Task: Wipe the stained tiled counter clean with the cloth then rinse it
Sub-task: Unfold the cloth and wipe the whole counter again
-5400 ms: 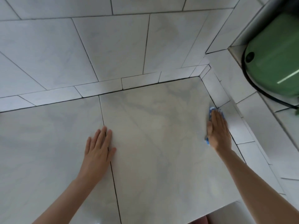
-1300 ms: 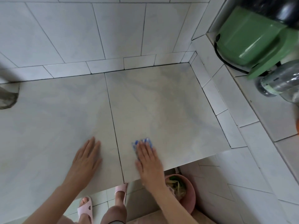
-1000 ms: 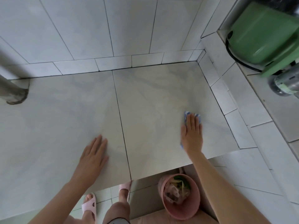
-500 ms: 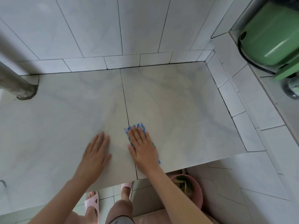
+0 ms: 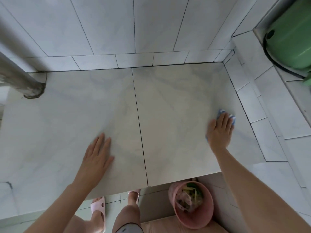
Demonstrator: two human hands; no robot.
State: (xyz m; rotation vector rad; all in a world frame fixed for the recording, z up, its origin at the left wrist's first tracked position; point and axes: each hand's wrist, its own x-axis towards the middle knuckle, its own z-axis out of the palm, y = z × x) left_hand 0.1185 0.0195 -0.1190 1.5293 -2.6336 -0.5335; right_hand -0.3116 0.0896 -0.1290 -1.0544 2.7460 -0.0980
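Note:
The pale marbled tiled counter [image 5: 168,98] fills the middle of the view, with a dark grout line down its centre. My right hand [image 5: 219,130] lies flat on a blue and white cloth [image 5: 233,118] near the counter's right side, pressing it down with straight fingers. Only the cloth's edges show past my fingertips and beside my palm. My left hand [image 5: 97,155] rests flat on the left tile, fingers straight, holding nothing. No clear stain stands out on the surface.
A grey pipe [image 5: 20,81] meets the counter at the far left. A green appliance [image 5: 289,39] sits on a raised ledge at the upper right. Below the front edge stands a pink bin [image 5: 193,209] with scraps, next to my feet in pink slippers [image 5: 99,207].
My right hand has slid the cloth from beside the centre grout line to the right side of the counter. My left hand has stayed where it was.

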